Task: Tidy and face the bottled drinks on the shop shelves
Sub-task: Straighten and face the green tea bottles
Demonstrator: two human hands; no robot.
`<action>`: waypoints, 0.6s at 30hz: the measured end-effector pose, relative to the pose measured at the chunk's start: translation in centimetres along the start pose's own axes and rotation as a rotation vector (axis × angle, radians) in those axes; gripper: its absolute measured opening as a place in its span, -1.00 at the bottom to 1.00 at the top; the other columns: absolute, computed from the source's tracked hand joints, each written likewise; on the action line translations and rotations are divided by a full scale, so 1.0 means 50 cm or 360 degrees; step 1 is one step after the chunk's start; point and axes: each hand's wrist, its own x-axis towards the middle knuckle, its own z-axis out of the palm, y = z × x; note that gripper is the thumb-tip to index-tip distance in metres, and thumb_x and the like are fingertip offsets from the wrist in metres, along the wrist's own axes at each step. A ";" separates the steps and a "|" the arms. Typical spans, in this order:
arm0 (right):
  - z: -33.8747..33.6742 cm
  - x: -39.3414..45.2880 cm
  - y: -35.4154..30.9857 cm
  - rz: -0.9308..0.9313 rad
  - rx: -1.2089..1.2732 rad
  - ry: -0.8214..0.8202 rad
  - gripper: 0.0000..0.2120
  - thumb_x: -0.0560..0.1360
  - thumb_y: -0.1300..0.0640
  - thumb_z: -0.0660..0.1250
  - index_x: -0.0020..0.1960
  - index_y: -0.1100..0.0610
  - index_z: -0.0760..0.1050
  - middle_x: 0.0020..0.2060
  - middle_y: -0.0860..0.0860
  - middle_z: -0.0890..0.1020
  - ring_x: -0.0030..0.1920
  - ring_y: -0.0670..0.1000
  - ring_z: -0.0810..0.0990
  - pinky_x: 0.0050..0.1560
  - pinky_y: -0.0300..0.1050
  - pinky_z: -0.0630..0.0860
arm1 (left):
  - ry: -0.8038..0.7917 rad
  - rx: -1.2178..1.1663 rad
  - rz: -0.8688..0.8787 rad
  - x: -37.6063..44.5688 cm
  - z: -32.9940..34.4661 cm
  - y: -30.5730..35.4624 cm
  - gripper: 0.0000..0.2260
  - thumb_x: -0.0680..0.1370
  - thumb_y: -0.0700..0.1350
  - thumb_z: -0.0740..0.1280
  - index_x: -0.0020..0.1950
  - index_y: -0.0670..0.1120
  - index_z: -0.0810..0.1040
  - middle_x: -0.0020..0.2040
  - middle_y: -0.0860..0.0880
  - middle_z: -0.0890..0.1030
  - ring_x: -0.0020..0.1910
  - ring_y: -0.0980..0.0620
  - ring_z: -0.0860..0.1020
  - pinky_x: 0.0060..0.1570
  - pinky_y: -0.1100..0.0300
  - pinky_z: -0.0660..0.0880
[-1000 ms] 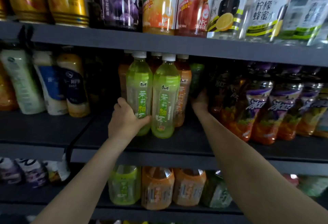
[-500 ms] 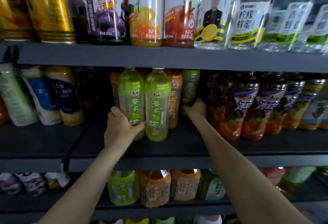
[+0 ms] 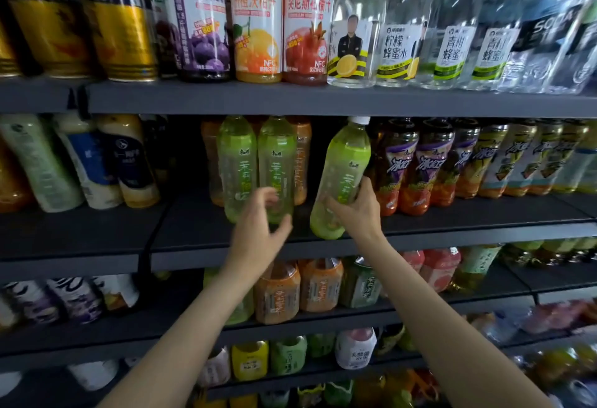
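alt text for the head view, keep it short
A person's right hand grips a tilted green plastic tea bottle at the front of a dark grey shop shelf, while the open left hand reaches toward two upright matching bottles.

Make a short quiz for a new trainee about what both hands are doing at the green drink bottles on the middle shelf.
1. True or false: the right hand holds a green bottle that leans to one side.
2. What is the left hand doing? A) gripping a can B) reaching with spread fingers toward two upright green bottles C) resting on the shelf edge
3. What cap colour has the tilted bottle?

Key: 1 true; 2 B; 3 white.
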 end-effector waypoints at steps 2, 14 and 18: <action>-0.016 -0.029 -0.009 0.0079 0.0277 -0.0162 -0.56 0.40 0.13 0.49 0.19 0.11 0.38 0.07 0.05 0.60 0.09 0.05 0.59 0.06 0.04 0.57 | -0.0492 -0.0242 -0.0328 -0.004 0.004 0.019 -0.44 0.47 0.14 0.33 0.39 -0.05 0.30 0.26 0.11 0.40 0.26 0.15 0.36 0.25 0.24 0.31; -0.081 -0.099 -0.116 0.0416 0.0987 -0.0382 -0.64 0.47 0.08 0.41 0.20 0.19 0.44 0.06 0.10 0.63 0.09 0.09 0.62 -0.03 -0.06 0.60 | -0.0160 -0.0230 -0.0165 -0.047 -0.055 0.085 -0.44 0.39 -0.03 0.49 0.31 -0.05 0.33 0.10 0.07 0.40 0.09 0.15 0.39 -0.13 0.43 0.31; -0.080 -0.111 -0.130 0.0453 0.1097 -0.0277 -0.62 0.44 0.11 0.44 0.20 0.19 0.47 0.03 0.11 0.65 0.03 0.08 0.64 -0.08 -0.06 0.62 | -0.0131 -0.0133 0.0118 -0.053 -0.080 0.082 -0.41 0.36 -0.05 0.52 0.30 -0.03 0.34 0.15 0.10 0.36 0.08 0.23 0.34 -0.05 0.43 0.26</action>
